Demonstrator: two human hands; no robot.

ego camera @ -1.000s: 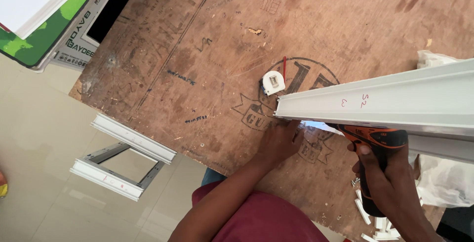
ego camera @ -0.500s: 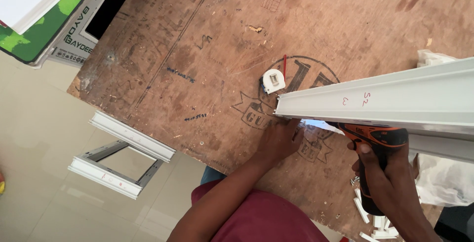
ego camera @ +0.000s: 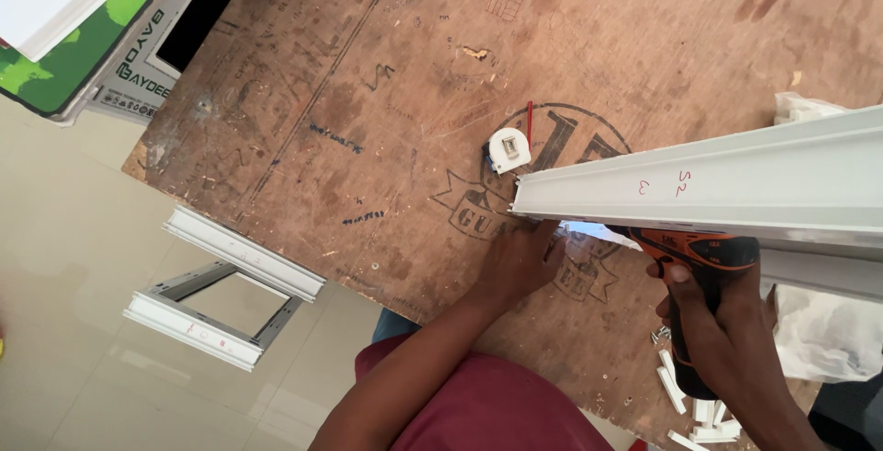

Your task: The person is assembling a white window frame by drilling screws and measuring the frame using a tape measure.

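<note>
While we compare this moment with the two earlier views, almost nothing has shifted: our left hand (ego camera: 520,262) is pressed in the same spot under the near end of the long white plastic channel profile (ego camera: 699,189), and our right hand (ego camera: 713,322) keeps its closed grip on the orange and black cordless drill (ego camera: 699,267), whose nose sits tucked beneath the profile. So the work reads as a steady hold at one point on the profile rather than a move along it. How far the left fingers curl we cannot tell; they appear flat against the scarred brown plywood worktop (ego camera: 368,92).

Counting: one drill, one long profile across the board, one small white tape measure (ego camera: 508,149), one red pencil (ego camera: 529,123) beside it, one white-and-grey frame (ego camera: 216,290) lying on the tiled floor, and several short white offcuts (ego camera: 685,396) near the board's edge (too jumbled to number).
</note>
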